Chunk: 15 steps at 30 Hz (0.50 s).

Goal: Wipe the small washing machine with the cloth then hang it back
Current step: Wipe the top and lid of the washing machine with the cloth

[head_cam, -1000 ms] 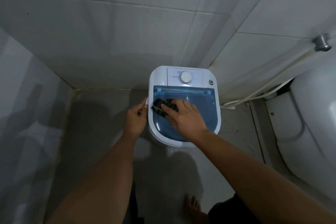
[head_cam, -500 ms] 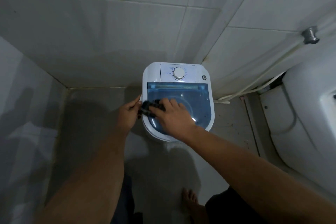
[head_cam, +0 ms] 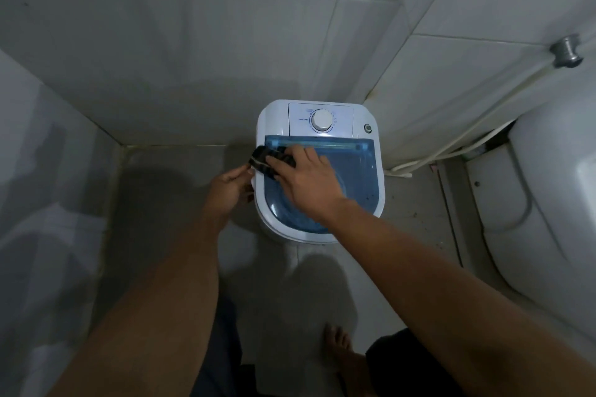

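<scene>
A dark cloth (head_cam: 272, 159) lies bunched at the far left corner of the small washing machine (head_cam: 322, 167), on its blue lid (head_cam: 348, 171). The right hand (head_cam: 309, 182) presses it down, fingers spread; the left hand (head_cam: 230, 188) grips the machine's left edge. The cloth overhangs and could slip off. A second earlier it sat nearer mid-lid.

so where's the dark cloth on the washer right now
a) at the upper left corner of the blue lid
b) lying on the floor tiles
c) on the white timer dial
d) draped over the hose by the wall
a: the right hand presses the dark cloth onto the upper left corner of the blue lid, below the timer dial, while the left hand rests on the washing machine's left side.
</scene>
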### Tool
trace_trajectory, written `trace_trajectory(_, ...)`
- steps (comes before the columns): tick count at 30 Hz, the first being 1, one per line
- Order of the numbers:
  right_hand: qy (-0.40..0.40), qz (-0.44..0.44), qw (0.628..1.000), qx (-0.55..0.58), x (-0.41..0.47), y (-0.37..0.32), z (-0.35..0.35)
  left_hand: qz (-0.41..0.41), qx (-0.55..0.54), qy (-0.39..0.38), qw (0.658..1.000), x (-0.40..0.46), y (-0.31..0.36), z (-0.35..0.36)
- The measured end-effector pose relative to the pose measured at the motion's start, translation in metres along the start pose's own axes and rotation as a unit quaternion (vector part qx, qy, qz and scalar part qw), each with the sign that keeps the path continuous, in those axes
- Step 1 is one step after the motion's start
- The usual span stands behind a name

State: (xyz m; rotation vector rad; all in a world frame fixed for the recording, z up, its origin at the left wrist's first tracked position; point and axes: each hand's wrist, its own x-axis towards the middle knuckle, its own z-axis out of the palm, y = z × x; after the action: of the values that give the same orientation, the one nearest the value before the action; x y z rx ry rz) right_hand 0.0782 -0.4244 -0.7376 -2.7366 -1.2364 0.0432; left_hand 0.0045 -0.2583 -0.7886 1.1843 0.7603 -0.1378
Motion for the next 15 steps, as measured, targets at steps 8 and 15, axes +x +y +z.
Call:
trace_trajectory(8,-0.054,-0.246,0.966,-0.05,-0.06,0.003,0.004,-0.021,-0.02,-0.016,0.999,0.004,0.002,-0.005)
trace_trajectory(15,-0.048,-0.13,0.987,-0.086,-0.014,-0.025,0.002,-0.026,-0.026,-0.026,0.999,0.006,0.006,-0.011)
